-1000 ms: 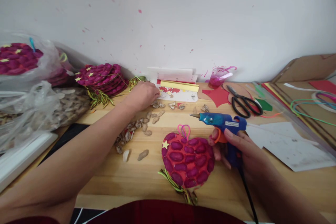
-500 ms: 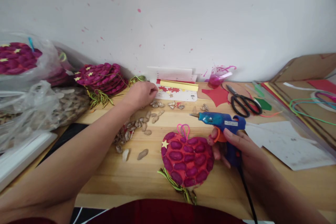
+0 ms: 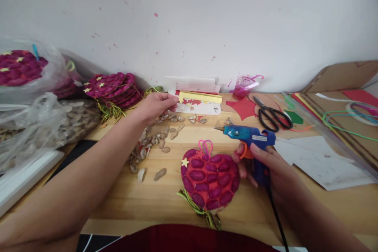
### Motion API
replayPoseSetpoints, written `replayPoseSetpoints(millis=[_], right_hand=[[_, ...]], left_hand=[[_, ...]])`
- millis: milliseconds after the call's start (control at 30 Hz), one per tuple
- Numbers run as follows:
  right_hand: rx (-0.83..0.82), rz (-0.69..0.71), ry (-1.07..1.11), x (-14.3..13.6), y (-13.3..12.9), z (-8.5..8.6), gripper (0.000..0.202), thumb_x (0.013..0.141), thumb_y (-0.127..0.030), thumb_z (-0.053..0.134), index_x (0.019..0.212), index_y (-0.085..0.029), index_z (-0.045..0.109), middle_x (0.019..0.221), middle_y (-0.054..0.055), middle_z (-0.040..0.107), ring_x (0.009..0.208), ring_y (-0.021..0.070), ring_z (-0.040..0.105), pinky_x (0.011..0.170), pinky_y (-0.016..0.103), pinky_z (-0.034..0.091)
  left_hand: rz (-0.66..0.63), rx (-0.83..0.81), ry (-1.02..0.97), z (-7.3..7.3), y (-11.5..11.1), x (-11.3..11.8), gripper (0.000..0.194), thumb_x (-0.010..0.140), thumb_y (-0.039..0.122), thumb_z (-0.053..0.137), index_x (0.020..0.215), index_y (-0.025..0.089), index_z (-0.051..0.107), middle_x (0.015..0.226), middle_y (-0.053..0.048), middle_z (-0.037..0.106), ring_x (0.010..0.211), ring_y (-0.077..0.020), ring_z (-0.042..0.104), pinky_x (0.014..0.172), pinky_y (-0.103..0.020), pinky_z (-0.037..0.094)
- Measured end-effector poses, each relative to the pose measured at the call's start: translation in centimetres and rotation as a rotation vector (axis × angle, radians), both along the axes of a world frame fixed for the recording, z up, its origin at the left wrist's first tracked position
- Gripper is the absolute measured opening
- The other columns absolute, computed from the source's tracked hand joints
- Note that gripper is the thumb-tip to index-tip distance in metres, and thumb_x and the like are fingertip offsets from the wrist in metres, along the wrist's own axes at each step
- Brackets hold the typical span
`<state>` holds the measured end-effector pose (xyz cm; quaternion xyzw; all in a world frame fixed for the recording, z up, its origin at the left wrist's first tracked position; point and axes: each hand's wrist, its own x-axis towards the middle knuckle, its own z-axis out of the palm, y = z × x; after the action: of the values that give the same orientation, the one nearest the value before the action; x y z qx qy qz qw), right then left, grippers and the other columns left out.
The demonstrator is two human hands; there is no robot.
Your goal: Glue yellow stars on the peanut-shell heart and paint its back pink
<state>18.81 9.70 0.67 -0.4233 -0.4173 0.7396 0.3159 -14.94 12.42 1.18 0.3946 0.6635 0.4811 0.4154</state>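
In front of you, a heart ornament [image 3: 211,179] is lying on the table [image 3: 138,206], just left of the glue gun [image 3: 248,134] that your right hand [image 3: 274,167] is gripping. Scissors [image 3: 274,115] are lying behind the gun, and a cup [image 3: 242,89] is standing farther back, near the wall [image 3: 189,19]. Your left hand [image 3: 158,107] is staying just left of a sheet [image 3: 211,110] bearing paper stars [image 3: 191,108]. Peanuts [image 3: 162,144] are lying between that hand and the ornament. Farther left, stacked ornaments [image 3: 116,90] are resting behind a bag of peanuts [image 3: 82,120].
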Motion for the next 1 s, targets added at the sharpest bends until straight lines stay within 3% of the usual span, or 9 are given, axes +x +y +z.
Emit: replayPoseSetpoints(millis=[133, 300, 400, 500, 633, 767, 1000], right_hand=[[0.027, -0.051, 0.018, -0.1, 0.2, -0.2, 0.036, 0.081, -0.053, 0.083, 0.087, -0.02, 0.071, 0.078, 0.006, 0.073, 0.053, 0.0126, 0.066, 0.036, 0.014, 0.041], [0.06, -0.093, -0.005, -0.7, 1.1, -0.1, 0.051, 0.077, -0.064, 0.084, 0.098, -0.021, 0.065, 0.064, 0.001, 0.07, 0.051, 0.0156, 0.069, 0.035, 0.016, 0.039], [0.156, -0.084, -0.034, -1.6, 1.7, 0.8, 0.046, 0.075, -0.052, 0.089, 0.098, -0.02, 0.065, 0.069, 0.0, 0.072, 0.054, 0.0139, 0.069, 0.038, 0.016, 0.04], [0.285, -0.021, -0.019, -2.8, 2.4, 2.1, 0.041, 0.074, -0.042, 0.09, 0.1, -0.021, 0.066, 0.077, 0.0, 0.075, 0.062, 0.0138, 0.07, 0.041, 0.017, 0.041], [0.34, 0.094, -0.039, -4.2, 3.1, 3.0, 0.042, 0.072, -0.042, 0.089, 0.101, -0.022, 0.066, 0.081, 0.002, 0.076, 0.069, 0.0162, 0.071, 0.042, 0.019, 0.041], [0.332, 0.125, -0.051, -4.4, 3.1, 2.6, 0.037, 0.075, -0.044, 0.087, 0.098, -0.021, 0.067, 0.083, 0.004, 0.076, 0.072, 0.0166, 0.071, 0.043, 0.021, 0.04], [0.388, 0.223, -0.018, -3.5, 2.8, 1.8, 0.029, 0.081, -0.036, 0.083, 0.1, -0.022, 0.066, 0.075, 0.0, 0.074, 0.068, 0.0151, 0.069, 0.046, 0.022, 0.04]], left_hand=[[-0.114, -0.001, -0.17, 1.1, -1.5, 1.9, 0.036, 0.064, 0.043, 0.093, 0.07, 0.015, 0.071, 0.065, -0.002, 0.068, 0.056, -0.0084, 0.054, 0.051, -0.02, 0.036], [-0.227, 0.006, -0.226, 2.0, -3.6, 4.5, 0.037, 0.065, 0.045, 0.094, 0.074, 0.015, 0.073, 0.069, -0.003, 0.07, 0.059, -0.0094, 0.056, 0.053, -0.02, 0.039], [-0.296, -0.005, -0.22, 2.4, -4.7, 5.6, 0.034, 0.07, 0.045, 0.092, 0.076, 0.016, 0.075, 0.07, -0.003, 0.07, 0.057, -0.009, 0.053, 0.051, -0.021, 0.038], [-0.357, 0.01, -0.192, 2.6, -5.4, 6.3, 0.031, 0.075, 0.045, 0.089, 0.08, 0.017, 0.077, 0.069, -0.002, 0.069, 0.058, -0.0091, 0.053, 0.054, -0.021, 0.039], [-0.403, 0.007, -0.125, 3.2, -5.9, 7.0, 0.026, 0.079, 0.043, 0.086, 0.084, 0.019, 0.078, 0.07, -0.001, 0.069, 0.061, -0.0091, 0.053, 0.056, -0.02, 0.038], [-0.469, -0.023, -0.118, 3.5, -6.6, 7.9, 0.023, 0.08, 0.04, 0.083, 0.08, 0.019, 0.076, 0.069, 0.0, 0.068, 0.059, -0.0096, 0.053, 0.057, -0.022, 0.041], [-0.513, -0.053, -0.134, 2.6, -7.3, 8.9, 0.024, 0.08, 0.043, 0.083, 0.076, 0.02, 0.075, 0.069, -0.003, 0.068, 0.059, -0.0137, 0.057, 0.058, -0.026, 0.045]])
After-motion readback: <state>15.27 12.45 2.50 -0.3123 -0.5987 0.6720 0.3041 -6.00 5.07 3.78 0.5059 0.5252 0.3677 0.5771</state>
